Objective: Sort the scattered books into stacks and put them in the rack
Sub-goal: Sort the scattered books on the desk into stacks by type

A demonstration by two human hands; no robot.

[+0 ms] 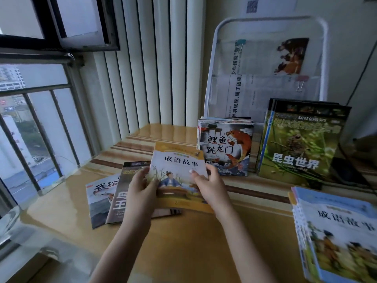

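Observation:
A thin yellow-and-white storybook (177, 166) is lifted off the wooden table (204, 242), gripped on both sides. My left hand (140, 186) holds its left edge and my right hand (206, 184) pinches its right edge. Under it lie a dark book (118, 201) and a tiger-cover book (98, 197). A stack with the same storybook cover (336, 231) sits at the right. A carp-cover stack (224, 148) and a green insect-cover stack (297, 144) lean upright at the back, in front of the white rack (267, 64).
A window with metal bars (40, 119) lies to the left and white vertical panels (153, 68) at the back. Papers with binder clips hang in the rack. A dark object (346, 172) and cables sit at the far right.

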